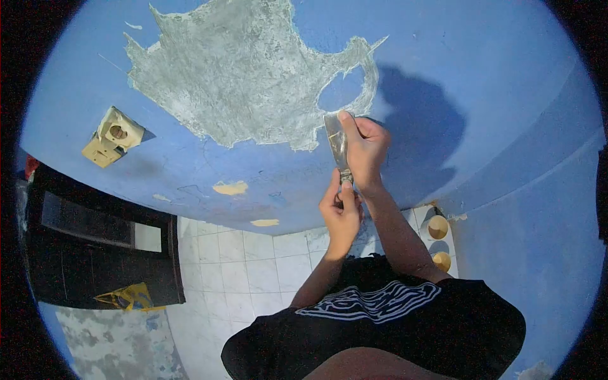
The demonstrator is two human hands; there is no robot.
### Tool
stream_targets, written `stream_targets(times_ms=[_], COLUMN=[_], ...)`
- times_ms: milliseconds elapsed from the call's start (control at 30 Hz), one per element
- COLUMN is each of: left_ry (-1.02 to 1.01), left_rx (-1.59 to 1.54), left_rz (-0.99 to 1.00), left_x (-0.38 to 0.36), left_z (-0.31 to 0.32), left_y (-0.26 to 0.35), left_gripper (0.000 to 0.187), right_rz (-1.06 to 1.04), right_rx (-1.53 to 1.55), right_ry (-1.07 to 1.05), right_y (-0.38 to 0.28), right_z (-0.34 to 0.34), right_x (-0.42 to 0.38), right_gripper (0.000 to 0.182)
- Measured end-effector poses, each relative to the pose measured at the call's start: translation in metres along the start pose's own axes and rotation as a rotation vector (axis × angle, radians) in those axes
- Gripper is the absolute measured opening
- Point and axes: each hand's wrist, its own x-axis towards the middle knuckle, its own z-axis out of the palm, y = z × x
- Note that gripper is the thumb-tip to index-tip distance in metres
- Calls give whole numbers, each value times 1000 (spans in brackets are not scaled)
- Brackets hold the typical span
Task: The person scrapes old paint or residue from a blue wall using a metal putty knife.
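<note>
Against the blue wall I hold a putty knife [338, 140] with its wide metal blade pointing up. My left hand [342, 214] is closed around the handle, most of which its fingers hide. Higher up, my right hand [368, 152] grips the blade's right side, the thumb lying near the top edge. The blade's tip overlaps the lower right border of a large scraped patch [234, 76], grey and rough, where the blue paint is gone. Just above the blade, an oval of blue paint [341, 92] sits inside the bare grey area.
A loose-looking electrical socket plate [111, 136] juts from the wall at left. Below it stands a dark cabinet [107, 240] with a yellow plastic bag [130, 296]. White floor tiles [247, 259] lie beneath me. Two round yellowish containers [437, 227] are by the right corner.
</note>
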Motion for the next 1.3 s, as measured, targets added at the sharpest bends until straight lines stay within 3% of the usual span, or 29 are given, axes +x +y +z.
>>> stream_targets(times_ms=[67, 200, 800, 900, 1300], left_ry=[-1, 40, 11, 57, 45], left_rx=[37, -54, 5, 35, -65], left_rz=[49, -42, -114, -86, -77], left_x=[-4, -7, 0, -12, -14], left_z=[-3, -2, -13, -10, 4], left_y=[-2, 7, 22, 22, 27], left_gripper=[48, 47, 47, 47, 49], right_rz=[-27, 9, -40, 45, 85], right_rx=[44, 138, 96, 120, 194], right_ry=[-33, -3, -84, -50, -105], right_y=[4, 3, 9, 16, 3], right_z=[-2, 3, 1, 2, 1], right_x=[-1, -1, -3, -12, 2], right_gripper=[37, 38, 33, 25, 33])
